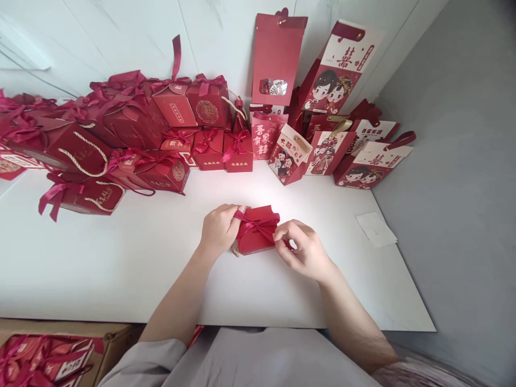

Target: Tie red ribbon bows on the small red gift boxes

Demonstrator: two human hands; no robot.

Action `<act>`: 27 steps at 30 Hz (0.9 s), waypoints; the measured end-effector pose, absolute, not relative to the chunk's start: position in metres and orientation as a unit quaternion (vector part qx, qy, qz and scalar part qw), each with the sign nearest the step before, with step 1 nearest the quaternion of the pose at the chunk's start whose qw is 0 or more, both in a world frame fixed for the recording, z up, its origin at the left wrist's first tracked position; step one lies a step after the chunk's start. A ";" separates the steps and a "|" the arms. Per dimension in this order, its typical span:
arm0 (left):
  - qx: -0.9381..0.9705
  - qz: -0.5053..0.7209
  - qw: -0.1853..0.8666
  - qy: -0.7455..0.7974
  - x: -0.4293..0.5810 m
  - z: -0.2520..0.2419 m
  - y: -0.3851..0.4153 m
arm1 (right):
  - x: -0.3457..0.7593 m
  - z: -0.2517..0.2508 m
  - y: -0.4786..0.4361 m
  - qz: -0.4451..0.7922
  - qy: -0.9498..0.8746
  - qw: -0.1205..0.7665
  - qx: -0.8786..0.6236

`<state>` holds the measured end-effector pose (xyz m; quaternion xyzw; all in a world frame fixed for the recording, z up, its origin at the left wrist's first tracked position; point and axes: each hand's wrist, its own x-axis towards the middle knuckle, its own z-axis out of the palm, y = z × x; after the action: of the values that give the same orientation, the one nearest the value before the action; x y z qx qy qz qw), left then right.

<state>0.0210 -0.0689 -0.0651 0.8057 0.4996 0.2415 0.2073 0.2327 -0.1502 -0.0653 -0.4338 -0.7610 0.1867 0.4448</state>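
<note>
A small red gift box [258, 244] lies on the white table in front of me, with a crimson ribbon [260, 228] tied in a bow across its top. My left hand [221, 227] grips the box's left end, its thumb on the ribbon there. At the other end, my right hand [303, 248] has thumb and forefinger curled together by the ribbon's right side, apparently pinching its tail. A bit of twisted cord shows at the box's lower left, below my left fingers.
Many ribboned red boxes [147, 172] are stacked along the wall at the back left. Tall printed gift bags [279, 59] stand at the back right. A white paper slip [375, 229] lies near the table's right edge. At lower left is a cardboard carton [116, 344] of red boxes.
</note>
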 end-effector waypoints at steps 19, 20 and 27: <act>0.796 0.244 0.221 0.508 0.024 -0.064 -0.069 | 0.240 -0.064 -0.147 0.106 -0.801 0.397 -0.435; 0.795 0.248 0.236 0.502 0.023 -0.065 -0.067 | 0.241 -0.065 -0.147 0.105 -0.798 0.391 -0.446; 0.742 0.284 0.369 0.482 0.020 -0.062 -0.065 | 0.232 -0.064 -0.148 -0.001 -0.744 0.434 -0.508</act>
<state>0.0197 -0.0646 -0.0624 0.7421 0.4817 0.2844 0.3693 0.2315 -0.1478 -0.0641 -0.5082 -0.7440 -0.0012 0.4337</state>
